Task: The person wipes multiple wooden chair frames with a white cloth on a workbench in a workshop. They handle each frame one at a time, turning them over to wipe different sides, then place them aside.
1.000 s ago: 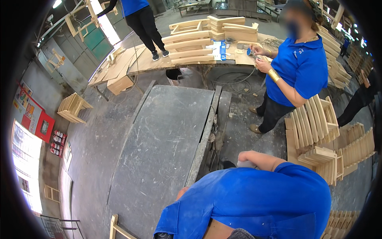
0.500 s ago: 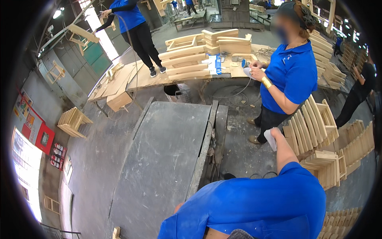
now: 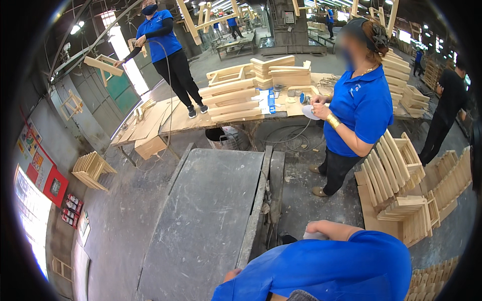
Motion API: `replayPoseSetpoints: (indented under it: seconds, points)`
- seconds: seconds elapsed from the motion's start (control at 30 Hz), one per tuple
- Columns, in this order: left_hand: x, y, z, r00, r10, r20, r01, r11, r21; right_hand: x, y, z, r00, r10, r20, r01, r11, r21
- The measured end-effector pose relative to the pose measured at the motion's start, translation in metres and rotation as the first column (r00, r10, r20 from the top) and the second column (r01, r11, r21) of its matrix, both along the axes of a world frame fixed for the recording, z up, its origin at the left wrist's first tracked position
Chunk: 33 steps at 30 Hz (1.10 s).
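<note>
Though neither of the wearer's own hands shows, so their grip cannot be told, a co-worker in a blue shirt [image 3: 341, 271] bends low just ahead, one hand [image 3: 321, 232] closed over a pale pad [image 3: 312, 235] beside the grey metal table [image 3: 201, 220]. The other hand [image 3: 232, 274] rests at the table's near edge. Beyond, a second person in blue [image 3: 359, 105] stands by a bench stacked with wooden frames [image 3: 236, 98].

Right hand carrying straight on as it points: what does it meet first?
Probably the side rail of the grey metal table, just left of the right hand and the white object it holds; depth is unclear.
</note>
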<state>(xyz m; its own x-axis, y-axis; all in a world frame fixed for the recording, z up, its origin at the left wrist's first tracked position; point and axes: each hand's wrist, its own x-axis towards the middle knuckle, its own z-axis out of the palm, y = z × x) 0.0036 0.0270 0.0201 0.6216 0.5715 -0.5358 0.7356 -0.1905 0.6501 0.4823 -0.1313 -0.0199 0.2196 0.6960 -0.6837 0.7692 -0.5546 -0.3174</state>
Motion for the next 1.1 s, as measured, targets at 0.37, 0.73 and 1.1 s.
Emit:
replayPoseSetpoints:
  seconds: [0.37,0.73,1.1]
  points:
    - [0.058,-0.033,0.116,0.897,0.269,0.352,-0.330,0.935,0.127,-0.112,0.100,0.151,0.963,0.208,-0.173,-0.038,0.735,0.677]
    - [0.146,-0.063,0.171,0.351,0.604,0.715,-0.390,0.789,-0.475,-0.122,0.105,0.232,0.471,0.242,-0.848,0.268,0.877,0.399]
    - [0.245,-0.093,0.173,0.312,0.673,0.671,-0.463,0.724,-0.511,-0.028,0.071,0.229,0.281,-0.021,-0.959,0.425,0.899,0.105]
